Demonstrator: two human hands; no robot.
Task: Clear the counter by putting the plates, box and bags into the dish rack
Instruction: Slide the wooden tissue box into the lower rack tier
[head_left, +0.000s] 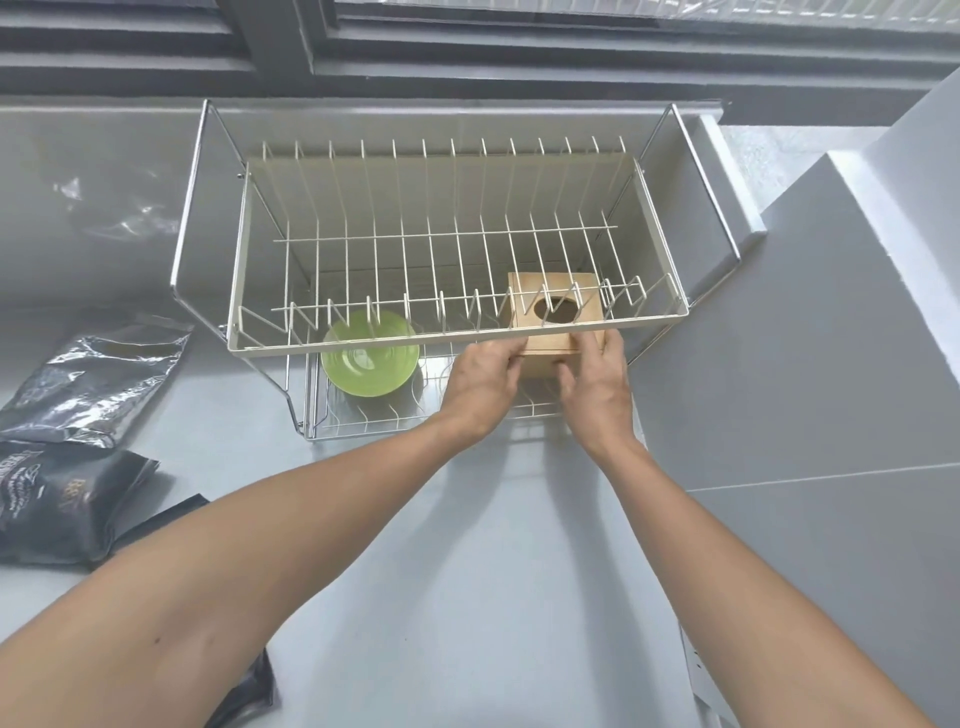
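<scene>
Seeing, far left on the grey counter (467, 545), a crinkled silver foil bag (98, 379) and just below it a dark printed bag (57, 504), both lying flat, well apart from the rack. Another dark bag corner (249, 691) pokes out under my left forearm. The two-tier white wire dish rack (457, 332) stands against the back wall; its upper tier holds nothing I can see. A lime-green round plate (370, 353) leans tilted on the lower tier's left side. My left hand (480, 387) and right hand (597, 387) have fingers clamped on either side of the light wooden box with an oval hole on top (556, 312), which sits on the lower tier's right side, under the upper tier's front rail. Whether the box bottom is fully resting, I cannot tell.
</scene>
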